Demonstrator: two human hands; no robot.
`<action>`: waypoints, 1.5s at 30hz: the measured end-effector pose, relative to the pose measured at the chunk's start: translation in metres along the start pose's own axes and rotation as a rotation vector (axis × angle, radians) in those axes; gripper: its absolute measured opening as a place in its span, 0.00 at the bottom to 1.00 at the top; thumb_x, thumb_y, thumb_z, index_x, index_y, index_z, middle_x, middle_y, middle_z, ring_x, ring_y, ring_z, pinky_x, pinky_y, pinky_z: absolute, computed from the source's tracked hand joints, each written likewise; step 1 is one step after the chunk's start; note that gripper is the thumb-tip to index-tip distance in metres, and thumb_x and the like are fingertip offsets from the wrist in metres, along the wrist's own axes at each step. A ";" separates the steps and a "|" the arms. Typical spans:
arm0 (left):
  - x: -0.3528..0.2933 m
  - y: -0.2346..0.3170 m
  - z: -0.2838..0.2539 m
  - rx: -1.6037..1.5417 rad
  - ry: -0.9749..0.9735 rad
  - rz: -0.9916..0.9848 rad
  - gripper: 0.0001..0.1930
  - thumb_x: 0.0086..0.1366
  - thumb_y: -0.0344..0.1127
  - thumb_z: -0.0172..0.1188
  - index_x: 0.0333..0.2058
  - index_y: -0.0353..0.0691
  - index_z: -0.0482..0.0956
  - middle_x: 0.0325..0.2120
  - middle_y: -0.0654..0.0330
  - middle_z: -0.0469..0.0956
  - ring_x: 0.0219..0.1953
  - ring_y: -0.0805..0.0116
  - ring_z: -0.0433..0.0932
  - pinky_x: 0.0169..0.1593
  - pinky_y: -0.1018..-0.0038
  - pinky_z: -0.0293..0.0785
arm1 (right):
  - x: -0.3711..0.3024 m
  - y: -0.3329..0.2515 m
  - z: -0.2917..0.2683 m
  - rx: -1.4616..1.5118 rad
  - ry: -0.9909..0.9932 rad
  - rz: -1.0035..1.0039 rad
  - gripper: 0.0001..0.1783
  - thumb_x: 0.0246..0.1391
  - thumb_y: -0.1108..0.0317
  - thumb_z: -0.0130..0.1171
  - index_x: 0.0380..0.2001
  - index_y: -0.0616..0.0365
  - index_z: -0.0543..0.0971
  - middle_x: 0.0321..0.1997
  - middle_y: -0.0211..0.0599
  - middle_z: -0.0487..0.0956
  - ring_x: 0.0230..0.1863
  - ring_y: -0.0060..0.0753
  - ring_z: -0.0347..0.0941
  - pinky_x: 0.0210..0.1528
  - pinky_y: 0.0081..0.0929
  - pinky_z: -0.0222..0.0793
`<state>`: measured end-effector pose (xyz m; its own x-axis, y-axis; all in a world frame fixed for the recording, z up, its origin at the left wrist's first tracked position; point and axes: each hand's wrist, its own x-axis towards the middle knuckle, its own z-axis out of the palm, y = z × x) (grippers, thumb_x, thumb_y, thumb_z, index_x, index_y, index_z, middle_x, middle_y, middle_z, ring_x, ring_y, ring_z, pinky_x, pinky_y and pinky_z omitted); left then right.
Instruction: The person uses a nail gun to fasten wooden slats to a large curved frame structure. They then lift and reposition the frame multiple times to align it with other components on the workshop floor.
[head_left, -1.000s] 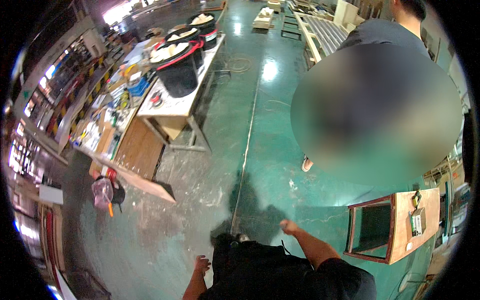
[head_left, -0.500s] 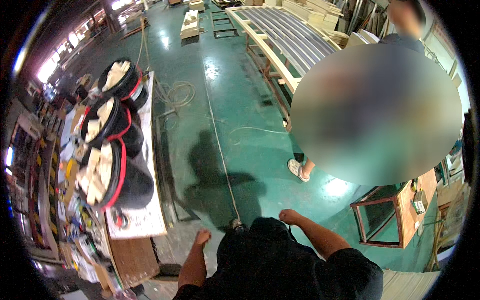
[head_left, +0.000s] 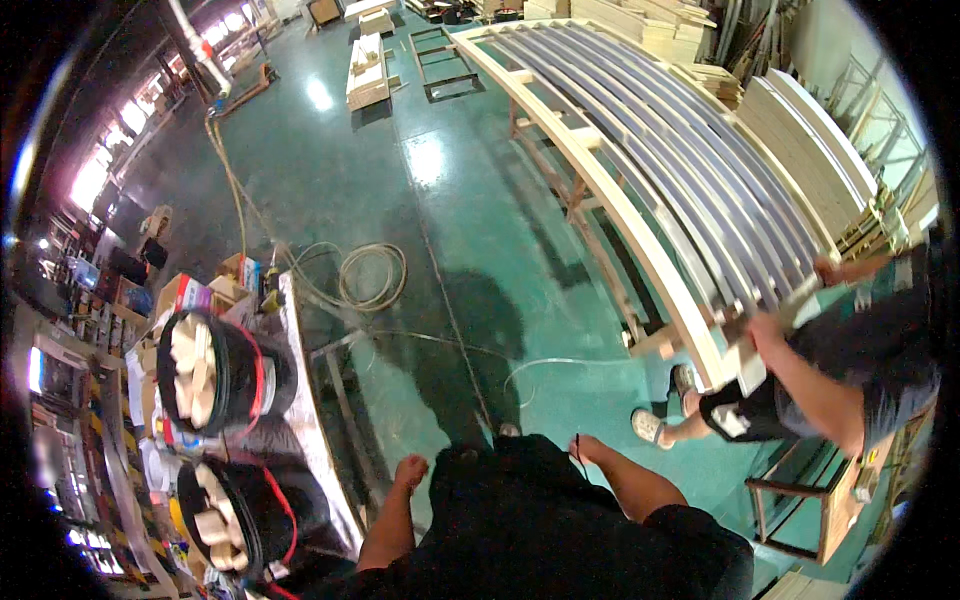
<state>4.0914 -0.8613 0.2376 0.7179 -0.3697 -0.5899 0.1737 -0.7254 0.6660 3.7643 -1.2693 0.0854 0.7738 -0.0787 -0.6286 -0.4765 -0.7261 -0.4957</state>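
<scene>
Roughly: left hand point(head_left: 410, 470) hung empty, fingers loosely curled, beside the steel-topped table point(head_left: 318, 440) carrying black buckets of pale wood blocks point(head_left: 205, 370). Right hand point(head_left: 585, 447) fingers couldn't be judged; thin clear hose point(head_left: 540, 365) on green floor point(head_left: 380, 180) should be skirted.

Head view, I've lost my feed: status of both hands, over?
Left hand empty, fingers loosely curled. Right hand low by the hip; a thin cord shows at it, grip unclear. Black buckets nearest, left. Co-worker right.

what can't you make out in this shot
Head view:
- Left hand: fist-like, too small to tell whether it holds anything.
- Right hand: a thin dark cord at the fingers, grip unclear.
- Black buckets of pale wood pieces: shapes too small.
- Shelves along the left rim: blurred and warped.
</scene>
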 end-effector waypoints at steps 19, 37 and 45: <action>0.884 0.633 -0.303 -0.319 -0.090 0.287 0.13 0.72 0.41 0.58 0.40 0.36 0.81 0.30 0.60 0.83 0.29 0.72 0.76 0.35 0.73 0.72 | 0.576 -0.214 -0.875 0.615 0.545 0.071 0.16 0.65 0.55 0.59 0.48 0.54 0.81 0.43 0.46 0.85 0.44 0.50 0.82 0.48 0.45 0.76; 1.555 0.928 -0.506 0.503 -0.487 -0.210 0.13 0.70 0.46 0.59 0.37 0.43 0.83 0.33 0.55 0.83 0.36 0.54 0.81 0.38 0.56 0.76 | 1.086 -0.187 -1.510 0.603 1.188 0.347 0.18 0.58 0.64 0.64 0.49 0.60 0.79 0.46 0.50 0.80 0.48 0.55 0.78 0.53 0.44 0.75; 1.978 1.364 -0.400 1.485 -0.510 1.038 0.15 0.70 0.46 0.57 0.44 0.42 0.84 0.40 0.49 0.85 0.44 0.45 0.84 0.46 0.52 0.79 | 1.166 -0.174 -1.606 0.562 1.355 1.067 0.31 0.54 0.62 0.65 0.61 0.56 0.71 0.65 0.47 0.71 0.65 0.56 0.67 0.62 0.57 0.64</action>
<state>6.0185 -2.3500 0.1618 -0.1508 -0.8451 -0.5130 -0.9886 0.1275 0.0806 5.4195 -2.3318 0.4016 -0.2952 -0.9541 -0.0498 -0.7878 0.2726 -0.5523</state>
